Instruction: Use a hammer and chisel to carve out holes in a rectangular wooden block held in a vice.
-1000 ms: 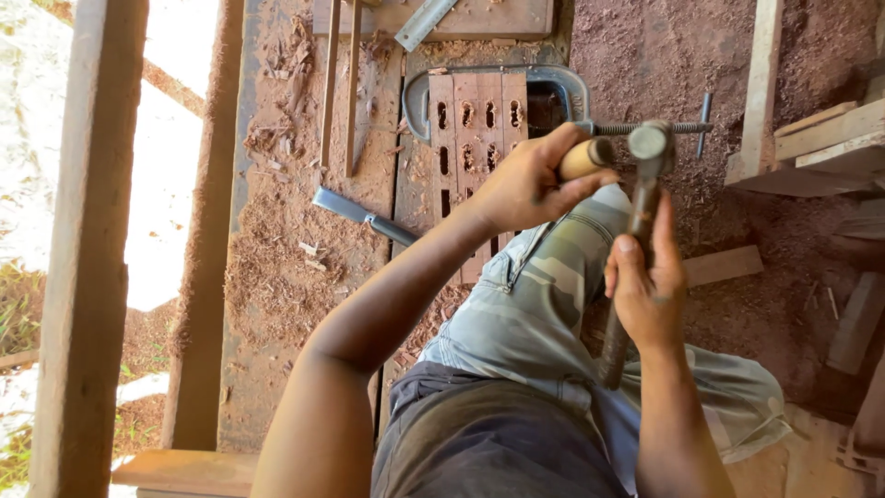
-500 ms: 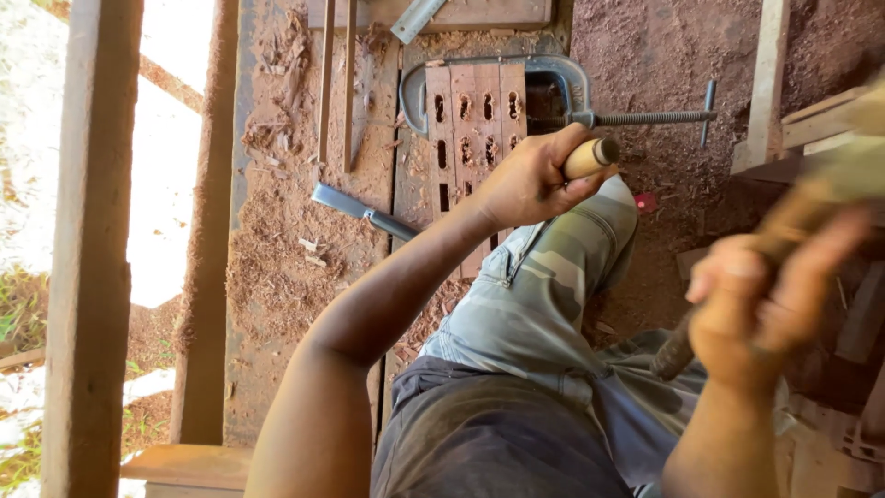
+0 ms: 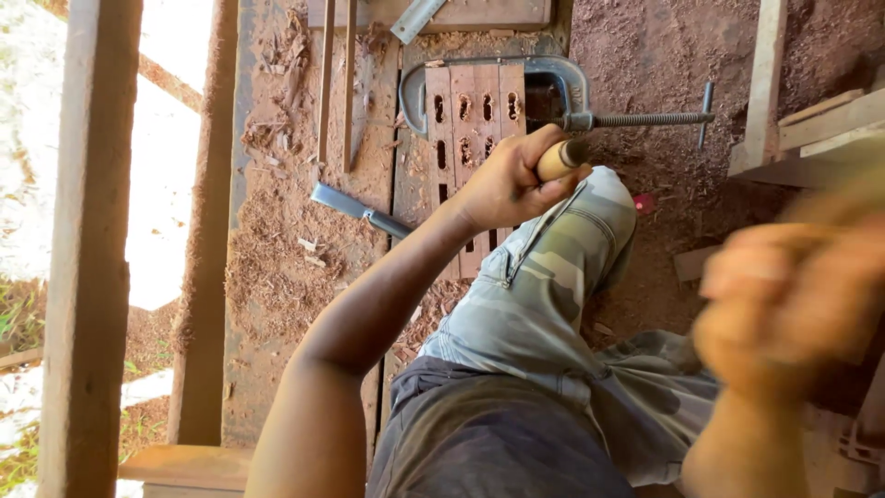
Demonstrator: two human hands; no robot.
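Note:
My left hand point(image 3: 505, 189) is wrapped around the pale wooden handle of a chisel point(image 3: 559, 159). The chisel stands on a set of reddish wooden slats point(image 3: 470, 111) with rows of mortise holes. A grey C-clamp point(image 3: 573, 90) squeezes the slats together, its screw bar point(image 3: 645, 118) pointing right. My right hand point(image 3: 784, 304) is close to the camera at the right, heavily blurred. It is closed around a hammer handle point(image 3: 843, 194) that shows only as a tan streak. The chisel blade is hidden behind my left hand.
A flat steel blade point(image 3: 355, 207) lies on the sawdust-covered bench left of my forearm. Thin wooden strips point(image 3: 336, 83) lie at the top. My knee in camouflage trousers point(image 3: 553, 277) is below the slats. Stacked timber point(image 3: 820, 120) is at the right, a thick post point(image 3: 88, 249) at the left.
My right hand with the hammer has swung away from above the chisel handle, out to the right and toward the camera. My left hand has kept the chisel on the slats.

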